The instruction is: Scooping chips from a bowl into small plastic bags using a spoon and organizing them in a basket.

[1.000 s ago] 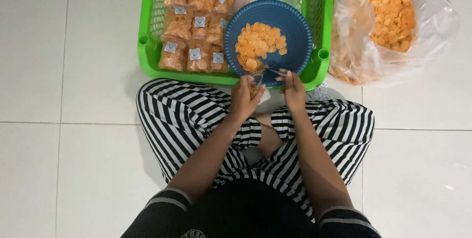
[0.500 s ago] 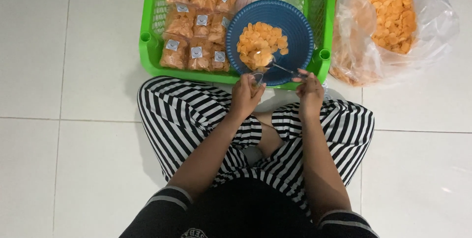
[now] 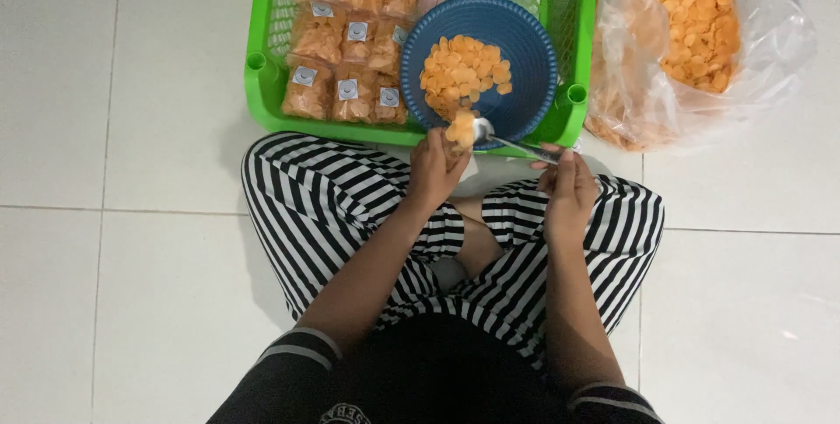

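Seated cross-legged on white tile, a person works over a green basket (image 3: 262,83). The left hand (image 3: 435,168), fingers curled shut, pinches a small clear bag (image 3: 458,131) at the six o'clock rim of a blue bowl (image 3: 525,56) of orange chips (image 3: 462,74). The right hand (image 3: 567,189), closed on a metal spoon (image 3: 507,141), aims it toward ten o'clock at the bag's mouth. Sealed chip packets (image 3: 346,39) lie at the bowl's nine o'clock; a large clear sack (image 3: 700,30) sits at three o'clock.

Orange chips (image 3: 462,74) are sitting in a blue bowl (image 3: 525,39). The basket (image 3: 262,83) is looking bright green. The trousers (image 3: 324,196) are showing black and white stripes. The floor tiles (image 3: 131,258) are looking white.
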